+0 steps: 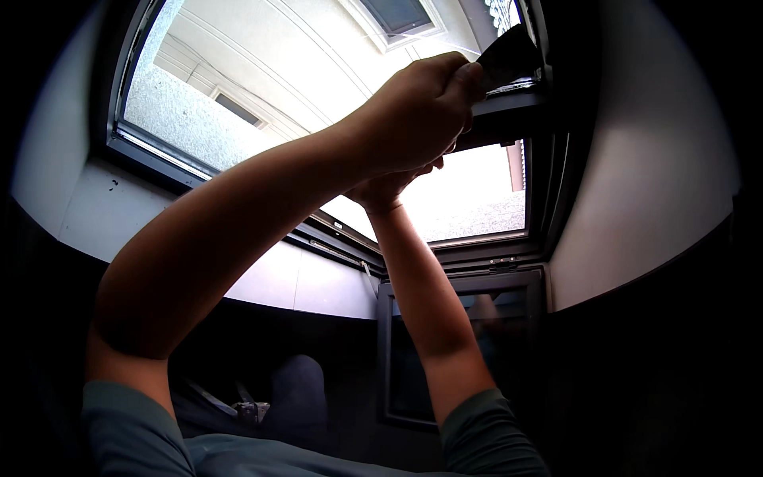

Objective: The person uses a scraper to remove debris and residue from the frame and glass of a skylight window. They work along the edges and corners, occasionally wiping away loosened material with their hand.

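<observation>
My left hand [437, 99] is raised at the upper middle, its fingers closed on a flat black piece [510, 60] with a broad, angular end. That piece lies against the dark window frame [509, 114] near its upper right corner; its exact kind is too dark to make out. Just below, my right hand [385, 189] reaches up behind my left wrist. The fingers that show on it look curled, and whatever they hold is hidden by the left hand.
A dark glazed sash [461, 294] stands beneath the bright opening, next to a hinge [502, 261] and a metal stay arm [338, 253]. White wall panels [270, 274] flank the frame. Through the window shows a pale building wall [262, 63]. My knee [298, 397] is below.
</observation>
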`<state>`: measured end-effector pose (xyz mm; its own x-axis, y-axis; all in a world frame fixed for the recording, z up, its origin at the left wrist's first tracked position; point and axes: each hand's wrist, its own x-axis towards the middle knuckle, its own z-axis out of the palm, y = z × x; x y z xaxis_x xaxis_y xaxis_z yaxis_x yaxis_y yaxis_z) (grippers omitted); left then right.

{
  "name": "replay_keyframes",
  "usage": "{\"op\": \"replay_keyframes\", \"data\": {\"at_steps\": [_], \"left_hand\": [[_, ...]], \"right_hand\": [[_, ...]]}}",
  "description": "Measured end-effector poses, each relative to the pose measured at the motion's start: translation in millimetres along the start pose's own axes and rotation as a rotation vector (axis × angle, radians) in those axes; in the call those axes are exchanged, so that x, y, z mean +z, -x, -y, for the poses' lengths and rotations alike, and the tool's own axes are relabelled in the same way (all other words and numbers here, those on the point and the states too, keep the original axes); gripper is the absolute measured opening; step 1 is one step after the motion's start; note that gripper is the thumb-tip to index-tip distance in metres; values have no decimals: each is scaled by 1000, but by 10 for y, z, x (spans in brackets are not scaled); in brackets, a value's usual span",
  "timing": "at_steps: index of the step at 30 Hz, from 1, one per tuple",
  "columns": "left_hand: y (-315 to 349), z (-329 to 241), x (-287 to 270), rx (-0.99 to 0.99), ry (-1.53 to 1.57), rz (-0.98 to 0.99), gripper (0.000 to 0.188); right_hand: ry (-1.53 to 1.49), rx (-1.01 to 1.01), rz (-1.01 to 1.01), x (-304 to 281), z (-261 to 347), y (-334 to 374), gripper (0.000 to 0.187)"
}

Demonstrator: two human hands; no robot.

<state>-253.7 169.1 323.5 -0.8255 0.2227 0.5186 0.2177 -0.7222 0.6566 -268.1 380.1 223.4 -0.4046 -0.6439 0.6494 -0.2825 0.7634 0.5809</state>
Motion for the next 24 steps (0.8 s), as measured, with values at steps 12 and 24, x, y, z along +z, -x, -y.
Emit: {"op": "replay_keyframes", "data": {"at_steps": [12, 24], "left_hand": [[-59, 40, 233, 183, -206, -139, 36], [-313, 161, 210, 497, -1000, -22, 31]], "right_hand": [[-747, 147, 51, 230, -195, 198, 59], [-82, -128, -188, 65, -28, 29, 97]]}}
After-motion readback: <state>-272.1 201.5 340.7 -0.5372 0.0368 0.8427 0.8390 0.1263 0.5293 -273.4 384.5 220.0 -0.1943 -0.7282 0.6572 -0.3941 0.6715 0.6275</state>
